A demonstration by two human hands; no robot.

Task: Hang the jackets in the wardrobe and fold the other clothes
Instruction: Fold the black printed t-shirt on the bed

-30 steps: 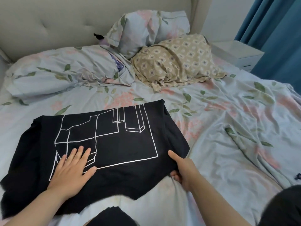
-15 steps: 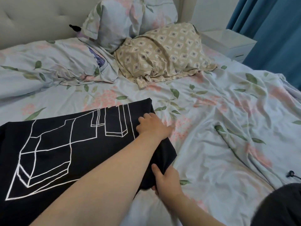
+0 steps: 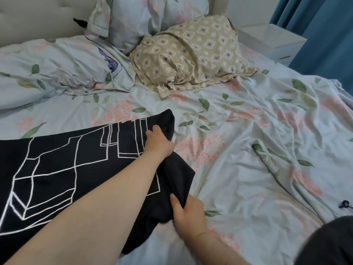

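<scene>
Bed [image 3: 248, 188], floral sheet. Beige tufted headboard [image 3: 38, 18] behind it; white nightstand [image 3: 271, 41] and blue curtain [image 3: 324, 35] right of it, possibly covering a window.

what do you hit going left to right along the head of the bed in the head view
crumpled floral pillow → upright floral pillow → beige patterned pillow → white nightstand → blue curtain

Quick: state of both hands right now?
Left hand: grips the black T-shirt at its far right corner.
Right hand: pinches the T-shirt's near right corner.
</scene>
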